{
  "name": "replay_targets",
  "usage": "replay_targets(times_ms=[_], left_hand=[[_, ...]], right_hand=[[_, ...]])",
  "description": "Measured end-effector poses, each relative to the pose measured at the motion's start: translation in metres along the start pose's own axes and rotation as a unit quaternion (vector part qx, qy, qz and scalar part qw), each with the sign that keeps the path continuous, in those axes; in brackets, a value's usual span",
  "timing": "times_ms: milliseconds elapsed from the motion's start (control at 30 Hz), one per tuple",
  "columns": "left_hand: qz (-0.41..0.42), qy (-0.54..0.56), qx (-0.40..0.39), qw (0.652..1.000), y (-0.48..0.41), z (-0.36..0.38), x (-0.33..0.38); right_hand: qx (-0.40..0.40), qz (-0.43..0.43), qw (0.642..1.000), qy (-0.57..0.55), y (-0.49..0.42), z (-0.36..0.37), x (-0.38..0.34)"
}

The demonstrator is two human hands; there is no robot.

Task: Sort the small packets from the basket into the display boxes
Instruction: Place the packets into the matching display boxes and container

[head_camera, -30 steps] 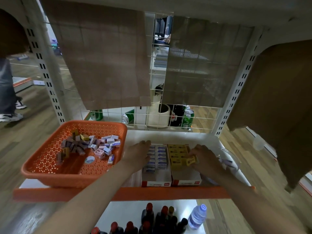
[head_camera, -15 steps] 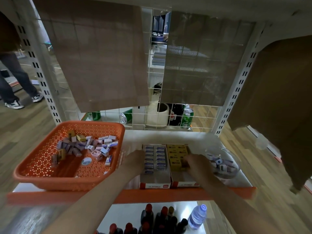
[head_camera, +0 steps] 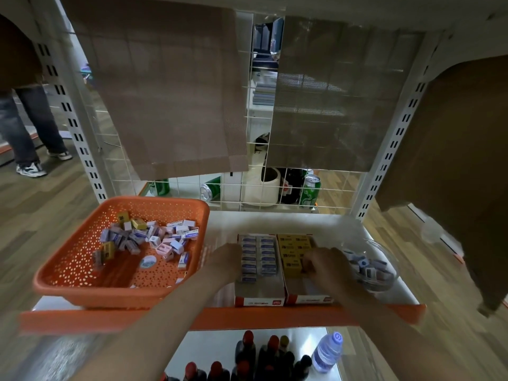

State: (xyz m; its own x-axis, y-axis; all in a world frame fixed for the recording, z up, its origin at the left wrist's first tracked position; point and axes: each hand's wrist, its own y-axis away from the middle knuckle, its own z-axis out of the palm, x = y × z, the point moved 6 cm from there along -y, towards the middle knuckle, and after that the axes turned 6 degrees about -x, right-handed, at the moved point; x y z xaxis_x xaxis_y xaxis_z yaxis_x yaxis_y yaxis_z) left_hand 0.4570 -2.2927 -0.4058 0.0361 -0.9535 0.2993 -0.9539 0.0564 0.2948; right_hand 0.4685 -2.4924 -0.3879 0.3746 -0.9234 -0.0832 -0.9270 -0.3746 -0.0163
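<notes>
An orange perforated basket stands on the left of the shelf, holding several small packets, mostly white-blue with a few yellow. Two display boxes sit side by side at the centre. The left box holds rows of blue-white packets. The right box holds yellow packets. My left hand rests against the left box's left wall, fingers relaxed. My right hand is over the right box, fingers curled on a yellow packet at the front of the yellow rows.
A clear bowl of small items stands right of the boxes. The shelf has an orange front edge. Dark bottles and a water bottle stand on the shelf below. Green cans sit behind the wire back. A person's legs are at far left.
My right hand carried a yellow packet from above the right box's edge down and left into the yellow rows. My left hand slid slightly nearer along the left box.
</notes>
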Motion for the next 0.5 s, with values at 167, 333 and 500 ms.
replay_targets(times_ms=[167,333,500], left_hand=[[0.039,-0.026,0.066,0.997,0.018,-0.04,0.003],[0.055,-0.082,0.165,0.981,0.043,-0.091,-0.033],[0.018,-0.144,0.185,0.972,0.069,-0.115,-0.1]], right_hand=[[0.055,0.001,0.998,-0.002,-0.009,-0.035,-0.016],[0.066,-0.059,0.994,-0.071,-0.028,-0.055,-0.083],[0.038,-0.154,0.981,-0.107,-0.055,-0.056,-0.177]])
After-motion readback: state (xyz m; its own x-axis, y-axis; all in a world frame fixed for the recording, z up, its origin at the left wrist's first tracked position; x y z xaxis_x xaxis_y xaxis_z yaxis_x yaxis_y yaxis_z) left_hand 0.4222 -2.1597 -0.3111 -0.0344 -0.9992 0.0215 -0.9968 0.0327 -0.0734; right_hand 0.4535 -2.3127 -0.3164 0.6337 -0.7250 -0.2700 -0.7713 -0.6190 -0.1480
